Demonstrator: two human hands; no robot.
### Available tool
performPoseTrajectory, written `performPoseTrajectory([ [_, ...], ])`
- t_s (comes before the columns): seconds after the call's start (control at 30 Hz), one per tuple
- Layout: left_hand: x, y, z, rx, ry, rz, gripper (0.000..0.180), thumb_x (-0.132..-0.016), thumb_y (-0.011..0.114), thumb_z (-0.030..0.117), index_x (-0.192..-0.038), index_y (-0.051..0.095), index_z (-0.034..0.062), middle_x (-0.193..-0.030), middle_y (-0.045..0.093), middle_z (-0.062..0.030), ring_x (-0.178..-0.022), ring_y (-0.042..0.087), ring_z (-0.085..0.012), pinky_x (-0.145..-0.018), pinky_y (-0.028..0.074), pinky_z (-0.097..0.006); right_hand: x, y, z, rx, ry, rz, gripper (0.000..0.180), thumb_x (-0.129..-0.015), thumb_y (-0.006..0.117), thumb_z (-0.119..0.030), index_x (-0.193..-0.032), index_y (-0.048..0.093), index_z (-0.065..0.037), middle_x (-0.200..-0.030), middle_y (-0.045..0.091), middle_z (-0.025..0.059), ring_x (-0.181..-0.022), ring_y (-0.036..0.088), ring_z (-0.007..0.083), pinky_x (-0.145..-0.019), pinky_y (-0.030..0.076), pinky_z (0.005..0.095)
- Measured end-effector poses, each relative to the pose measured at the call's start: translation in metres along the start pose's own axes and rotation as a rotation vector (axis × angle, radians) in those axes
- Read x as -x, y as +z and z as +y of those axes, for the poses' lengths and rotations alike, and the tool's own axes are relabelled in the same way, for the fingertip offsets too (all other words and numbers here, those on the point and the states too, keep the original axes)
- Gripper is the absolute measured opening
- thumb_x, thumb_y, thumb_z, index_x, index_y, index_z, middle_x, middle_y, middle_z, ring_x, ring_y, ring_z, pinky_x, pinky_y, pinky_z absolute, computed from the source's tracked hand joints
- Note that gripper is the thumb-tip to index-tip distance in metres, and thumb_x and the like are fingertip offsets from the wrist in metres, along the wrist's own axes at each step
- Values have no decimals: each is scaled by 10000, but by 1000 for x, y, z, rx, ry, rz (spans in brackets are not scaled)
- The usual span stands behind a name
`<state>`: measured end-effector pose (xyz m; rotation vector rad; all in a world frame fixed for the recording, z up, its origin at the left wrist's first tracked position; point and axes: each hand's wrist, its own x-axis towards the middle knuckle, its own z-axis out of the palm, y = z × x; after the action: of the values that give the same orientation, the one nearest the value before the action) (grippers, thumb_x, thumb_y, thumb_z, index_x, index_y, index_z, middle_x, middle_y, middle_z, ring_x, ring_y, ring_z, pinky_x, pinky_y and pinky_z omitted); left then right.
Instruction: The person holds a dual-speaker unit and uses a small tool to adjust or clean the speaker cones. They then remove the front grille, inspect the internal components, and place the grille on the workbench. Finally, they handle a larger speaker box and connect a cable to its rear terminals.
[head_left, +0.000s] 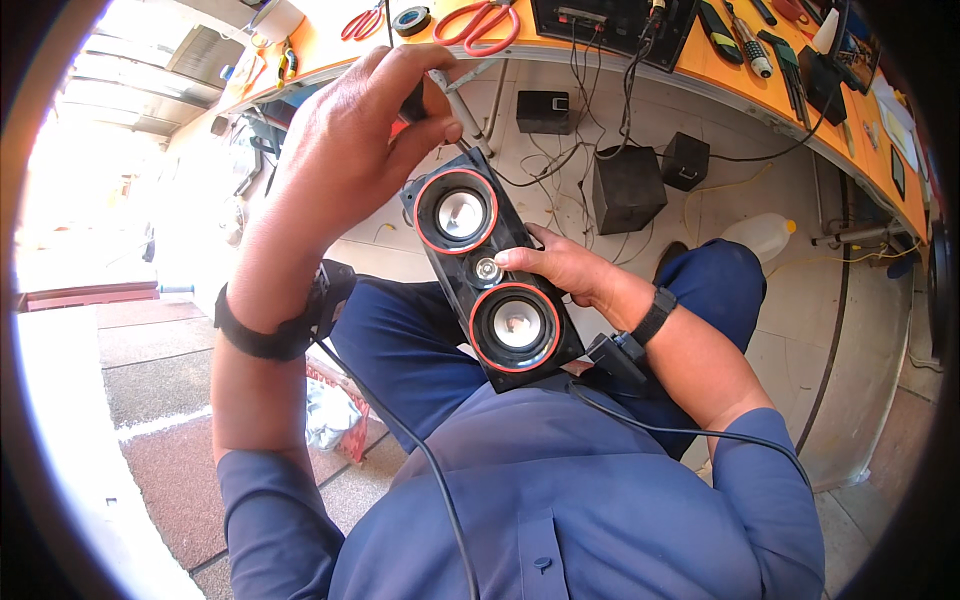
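The right hand grips the side of a black plastic speaker box with two red-ringed cones held over the lap, while the left hand, closed on a black-handled screwdriver, seemingly works its top corner, needing a steady tip.

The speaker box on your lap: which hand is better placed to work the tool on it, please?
Probably the left hand: it grips the screwdriver, whose tip is at the top corner of the speaker box. The right hand is clasping the box's side, steadying it.
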<state>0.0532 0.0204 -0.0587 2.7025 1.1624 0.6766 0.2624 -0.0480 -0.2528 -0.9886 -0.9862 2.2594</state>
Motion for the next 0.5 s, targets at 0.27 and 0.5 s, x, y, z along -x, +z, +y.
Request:
performPoseTrajectory([
  [0.27,-3,-2,-1,242,43,-42,440,-881,704,43,-1305,586,44,-930,715,-67,-915,678,-298,-824,529,-403,-2,-3,2,-11,15,-9,978,-802,844,-453,-1507,396,56,-1297,634,203,-1150,671,249,-992,549,371],
  [0.5,-6,-4,-3,16,103,9,429,-891,719,79,-1301,593,70,-913,746,-56,-923,680,-277,-813,531,-391,-3,-2,1,-5,1,-10,975,-806,841,-456,-1505,398,59,-1305,635,202,-1166,664,246,-1013,537,371],
])
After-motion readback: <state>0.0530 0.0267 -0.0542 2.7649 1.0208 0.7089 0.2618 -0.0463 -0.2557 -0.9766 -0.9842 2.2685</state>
